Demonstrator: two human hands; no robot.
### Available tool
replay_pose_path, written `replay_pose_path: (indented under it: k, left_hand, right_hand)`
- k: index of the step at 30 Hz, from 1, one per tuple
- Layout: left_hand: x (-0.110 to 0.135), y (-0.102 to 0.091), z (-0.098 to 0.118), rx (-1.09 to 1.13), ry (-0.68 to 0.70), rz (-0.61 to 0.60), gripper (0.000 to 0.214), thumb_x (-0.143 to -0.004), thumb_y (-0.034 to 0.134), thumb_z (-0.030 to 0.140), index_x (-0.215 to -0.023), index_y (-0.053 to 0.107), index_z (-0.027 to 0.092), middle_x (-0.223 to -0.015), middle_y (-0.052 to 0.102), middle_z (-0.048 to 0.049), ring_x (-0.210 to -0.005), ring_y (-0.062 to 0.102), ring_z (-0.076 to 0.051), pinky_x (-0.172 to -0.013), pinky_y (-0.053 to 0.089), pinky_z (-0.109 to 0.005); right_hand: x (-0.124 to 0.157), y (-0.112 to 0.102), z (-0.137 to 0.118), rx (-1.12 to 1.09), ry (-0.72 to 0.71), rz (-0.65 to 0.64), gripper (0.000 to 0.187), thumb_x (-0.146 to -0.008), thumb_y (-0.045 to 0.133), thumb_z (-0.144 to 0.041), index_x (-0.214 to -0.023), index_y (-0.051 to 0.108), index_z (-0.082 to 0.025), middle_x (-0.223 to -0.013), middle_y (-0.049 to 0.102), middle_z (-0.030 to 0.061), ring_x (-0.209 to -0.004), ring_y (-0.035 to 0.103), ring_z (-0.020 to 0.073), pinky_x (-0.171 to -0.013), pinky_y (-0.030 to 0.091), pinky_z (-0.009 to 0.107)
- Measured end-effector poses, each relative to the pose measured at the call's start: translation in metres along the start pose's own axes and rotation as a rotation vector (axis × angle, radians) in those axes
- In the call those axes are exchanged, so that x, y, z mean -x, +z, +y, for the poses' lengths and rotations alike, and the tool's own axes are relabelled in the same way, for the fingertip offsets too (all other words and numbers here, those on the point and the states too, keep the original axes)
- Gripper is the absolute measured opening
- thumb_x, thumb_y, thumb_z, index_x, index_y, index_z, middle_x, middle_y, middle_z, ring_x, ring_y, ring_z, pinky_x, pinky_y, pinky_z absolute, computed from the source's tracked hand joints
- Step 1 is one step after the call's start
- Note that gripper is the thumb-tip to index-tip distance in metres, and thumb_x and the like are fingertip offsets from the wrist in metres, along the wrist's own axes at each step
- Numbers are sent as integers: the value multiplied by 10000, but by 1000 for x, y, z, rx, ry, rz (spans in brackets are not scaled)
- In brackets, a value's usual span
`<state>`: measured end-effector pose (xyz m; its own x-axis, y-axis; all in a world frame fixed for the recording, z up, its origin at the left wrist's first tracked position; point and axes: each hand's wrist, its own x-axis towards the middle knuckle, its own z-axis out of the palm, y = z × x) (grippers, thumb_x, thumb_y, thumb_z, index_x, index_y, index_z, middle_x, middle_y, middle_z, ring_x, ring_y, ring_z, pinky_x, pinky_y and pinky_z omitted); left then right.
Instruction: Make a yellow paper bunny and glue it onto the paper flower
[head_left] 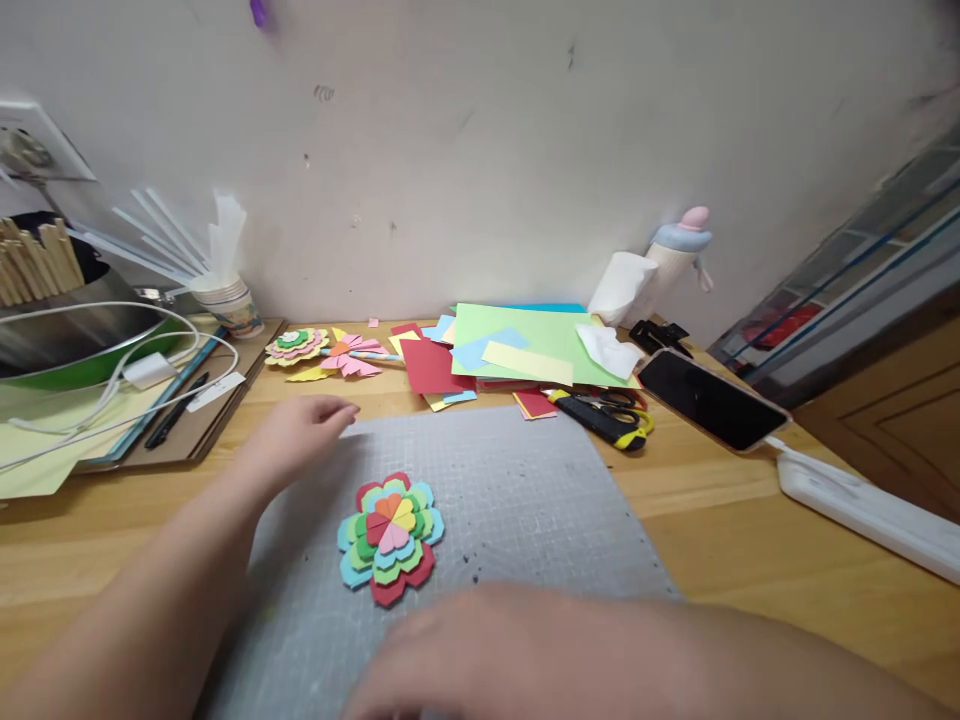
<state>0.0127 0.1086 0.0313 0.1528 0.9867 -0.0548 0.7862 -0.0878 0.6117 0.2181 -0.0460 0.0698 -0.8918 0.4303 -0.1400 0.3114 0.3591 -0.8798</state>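
Observation:
A layered paper flower (pixel 391 539) in red, blue, green, yellow, orange and pink lies flat on the grey cutting mat (pixel 525 500). My left hand (pixel 311 428) is over the mat's far left corner, beyond the flower and apart from it. Its fingers are loosely bent, and nothing shows in them. At the bottom edge of the view, nearer than the flower, is my right hand (pixel 465 645), blurred. Its fingers are mostly cut off by the frame, so whatever they may hold is hidden.
Coloured paper sheets (pixel 525 340), paper flowers (pixel 352 355) and a yellow-black box cutter (pixel 600 418) lie behind the mat. A phone (pixel 712 398) and white power strip (pixel 862 510) are right. A steel pot (pixel 82 320), cables and paper cups (pixel 231 305) stand left.

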Motion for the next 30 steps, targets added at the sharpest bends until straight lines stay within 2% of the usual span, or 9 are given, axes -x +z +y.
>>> replay_pose_path:
  k: [2, 5, 7, 12, 15, 18, 22, 26, 30]
  left_hand:
    - [-12, 12, -15, 142, 18, 118, 451, -716, 520, 583, -882, 727, 218, -892, 763, -55, -864, 693, -242, -775, 534, -316]
    - [-24, 28, -36, 305, 33, 252, 499, -765, 465, 570, -982, 698, 187, -841, 738, -64, -808, 684, -202, -734, 549, -285]
    - [-28, 34, -45, 366, 35, 288, 469, -760, 500, 552, -955, 705, 177, -782, 715, -55, -758, 675, -192, -704, 548, -275]
    - [-31, 36, -49, 398, 35, 256, 350, -736, 602, 497, -881, 736, 208, -701, 697, -13, -695, 646, -171, -674, 517, -245]
    - [-31, 35, -49, 379, 29, 255, 314, -748, 604, 477, -869, 739, 220, -708, 700, -5, -708, 639, -172, -685, 499, -246]
    - [-32, 35, -51, 370, 30, 262, 306, -760, 588, 461, -877, 735, 219, -723, 702, -6, -730, 646, -177, -709, 498, -254]
    - [-36, 36, -52, 358, 25, 276, 313, -755, 580, 457, -883, 735, 217, -724, 704, -12, -741, 658, -191, -713, 505, -268]
    - [-37, 36, -51, 346, 16, 277, 309, -751, 579, 452, -887, 733, 221, -713, 705, -10, -750, 663, -200, -718, 504, -279]
    - [-36, 35, -50, 347, 27, 258, 317, -761, 567, 451, -891, 730, 213, -721, 708, -13, -745, 665, -196, -707, 503, -274]
  right_hand:
    - [24, -20, 15, 199, 191, 364, 305, -936, 542, -305, -1210, 639, -211, -1164, 697, 68, -1040, 641, 202, -915, 474, 315]
    - [43, -50, 65, 543, 474, 776, 285, -903, 537, -256, -1161, 653, -221, -1181, 681, 69, -1067, 631, 218, -931, 474, 337]
    - [48, -74, 102, 616, 571, 884, 330, -911, 481, -214, -1203, 629, -184, -1240, 638, 121, -1159, 579, 251, -1012, 412, 392]
    - [42, -128, 160, 713, 752, 999, 597, -882, 555, -330, -1408, 432, -75, -1497, 381, 217, -1404, 300, 343, -1124, 236, 486]
    - [35, -138, 169, 709, 821, 976, 734, -844, 616, -422, -1452, 363, -96, -1429, 473, 235, -1296, 444, 382, -1027, 341, 507]
    - [32, -133, 167, 700, 809, 947, 516, -865, 589, -353, -1345, 517, -179, -1281, 625, 173, -1112, 589, 332, -879, 429, 405]
    - [35, -122, 162, 663, 742, 944, 252, -858, 573, -269, -1080, 691, -249, -1014, 739, 86, -971, 632, 284, -789, 421, 349]
    - [42, -126, 165, 546, 673, 1022, 177, -847, 577, -283, -913, 738, -254, -932, 742, 39, -951, 625, 247, -777, 409, 321]
    - [50, -138, 166, 319, 623, 1151, 215, -800, 612, -341, -653, 686, -202, -597, 629, -15, -678, 593, 189, -641, 398, 286]
